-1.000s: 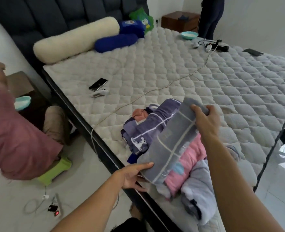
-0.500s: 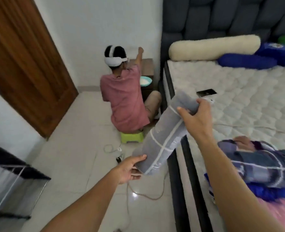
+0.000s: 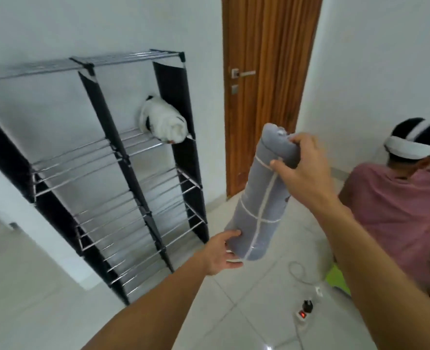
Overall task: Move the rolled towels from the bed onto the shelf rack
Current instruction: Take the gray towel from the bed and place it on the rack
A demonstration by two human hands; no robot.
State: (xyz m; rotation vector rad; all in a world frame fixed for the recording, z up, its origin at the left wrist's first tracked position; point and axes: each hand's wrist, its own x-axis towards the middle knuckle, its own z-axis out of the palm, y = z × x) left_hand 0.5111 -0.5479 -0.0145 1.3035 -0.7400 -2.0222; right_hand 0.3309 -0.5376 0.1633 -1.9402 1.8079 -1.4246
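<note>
Between the two outstretched arms, a rolled grey towel with pale stripes hung nearly upright in the air, near the shelf rack but not yet on it. The right hand had its fingers clenched round the top end of the roll, and the left hand cupped the bottom end, fingers curled against it. A white rolled towel already lay on an upper shelf in the rack's right column, against the dark side panel.

To do this step well, I judged the roll should be tipped level and slid end-first onto the metal bars of a free shelf, both hands keeping it tight so it would not unroll, then let go only once it sat across several bars and could not drop between them.

The rack's left side ran out of view, so its shelves there could not be checked. The bed was out of sight, so how many towels remained could not be told. A person in a pink shirt sat at the right, partly cut off
</note>
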